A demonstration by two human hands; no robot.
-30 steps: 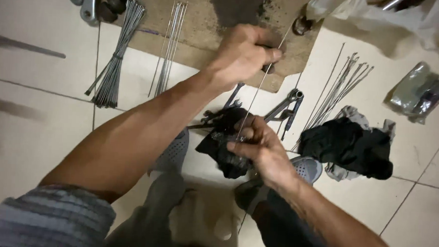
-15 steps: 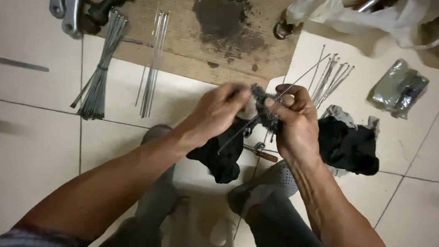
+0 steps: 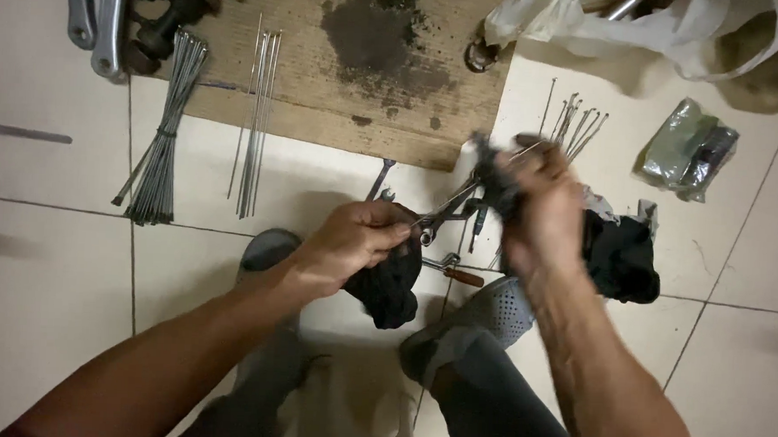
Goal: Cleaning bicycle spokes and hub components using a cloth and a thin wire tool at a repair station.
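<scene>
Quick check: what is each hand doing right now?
Left hand: closed on a black rag and one end of a thin metal spoke.
Right hand: closed on dark cloth around the spoke; blurred.

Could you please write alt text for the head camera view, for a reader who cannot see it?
Seen from above, a person's left hand and blurred right hand hold a thin metal spoke through a black rag over a tiled floor. Bundled spokes, wrenches, and a stained board lie around them.

Thin metal spoke [image 3: 459, 198] slanted between two dark rags [image 3: 388, 283]
</scene>
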